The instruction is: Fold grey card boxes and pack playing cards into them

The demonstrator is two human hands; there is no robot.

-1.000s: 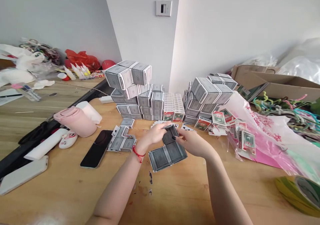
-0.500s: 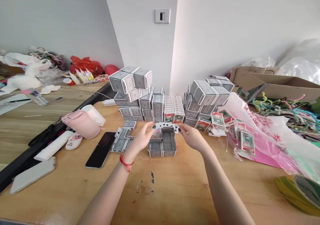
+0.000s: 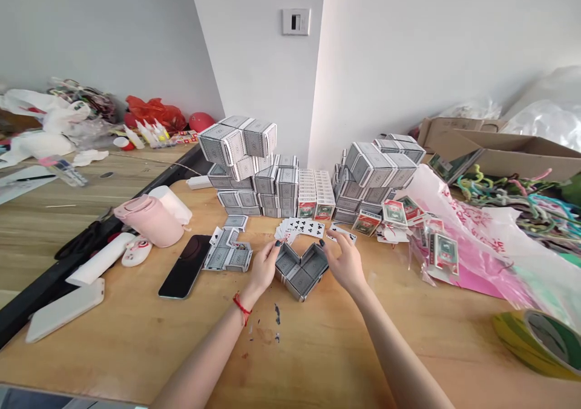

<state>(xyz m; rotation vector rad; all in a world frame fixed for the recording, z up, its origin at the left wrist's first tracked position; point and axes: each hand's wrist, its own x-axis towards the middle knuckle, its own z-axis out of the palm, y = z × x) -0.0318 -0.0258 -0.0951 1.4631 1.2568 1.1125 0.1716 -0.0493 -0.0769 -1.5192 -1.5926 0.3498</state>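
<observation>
The box (image 3: 303, 278) is walled but uncovered, flanked at 10 and 2 o'clock by half-curled left hand (image 3: 264, 268) and right hand (image 3: 347, 265), grip unclear, with closed blocks (image 3: 220, 143) stacked at 11.

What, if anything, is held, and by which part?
The left hand and right hand are at the two far ends of the open card box; whether they grip it cannot be told.

Bright, diffuse illumination. Right wall (image 3: 431, 46) palest, left wall (image 3: 104, 28) greyer. Shadows on tabletop (image 3: 340, 354) soft, faint; inner walls of heart-shaped box (image 3: 303, 281) darker. Centre reasonably sharp. Wide-angle stretching at edges: tape roll (image 3: 515, 342) elongated. Fine print on small cartons (image 3: 394, 214) unreadable.
</observation>
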